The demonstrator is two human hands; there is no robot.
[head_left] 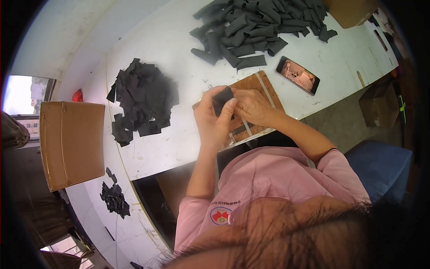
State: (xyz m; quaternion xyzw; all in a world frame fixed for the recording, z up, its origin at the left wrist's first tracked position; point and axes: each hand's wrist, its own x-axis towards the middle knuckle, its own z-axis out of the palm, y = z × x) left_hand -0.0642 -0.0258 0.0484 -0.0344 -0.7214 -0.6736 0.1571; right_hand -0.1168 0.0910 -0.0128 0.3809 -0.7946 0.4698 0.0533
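Between my two hands is a small dark fabric piece (221, 102), held over a worn brown board (255, 84) at the table's near edge. My left hand (210, 112) is closed on it, thumb pressed along its front. My right hand (253, 106) pinches its right side, with the fingertips partly hidden behind the left thumb. Left of my hands lies a heap of flat black fabric pieces (145, 96). Beyond them is a large pile of dark grey rolled fabric pieces (251, 31).
A phone (298, 75) with a lit screen lies right of the board. Cardboard boxes stand at the left (74, 143) and far right (354, 11). A smaller black scrap heap (115, 199) sits at lower left. A blue seat (380, 168) is at my right.
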